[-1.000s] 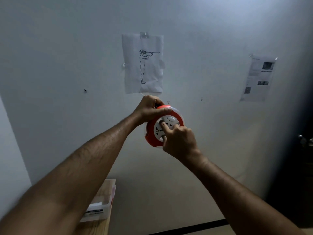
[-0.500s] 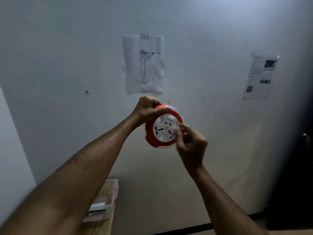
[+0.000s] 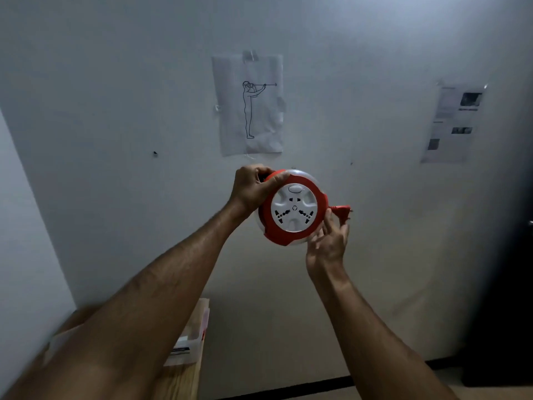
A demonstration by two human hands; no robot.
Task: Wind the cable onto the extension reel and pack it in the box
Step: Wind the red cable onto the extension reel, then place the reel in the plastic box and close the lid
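Red-and-white reel (image 3: 294,207): I am holding it up at arm's length in front of the wall, socket face turned toward me.
Left grip: my left hand (image 3: 253,187) is clamping the reel's upper left rim, fingers curled over the top edge and thumb lying along the red band.
Right grip: my right hand (image 3: 327,241) is sitting just under the reel's lower right edge, palm up and fingers loosely spread, holding nothing; fingertips are brushing the rim.
Just changed: a second ago my right finger was pressing into the white face to crank it; now that hand is lying off the face and below the rim.
Plug (image 3: 341,210): it is sticking out of the reel's right side, just above my right fingers, with only a short red stub of cable showing.
Meaning: winding is looking finished to me; packing is coming next.
Box (image 3: 189,340): a pale container is lying well below my left forearm on a wooden surface; my arm is covering most of it, so I cannot tell whether it is the right box.
Hidden: the wound cable inside the housing.
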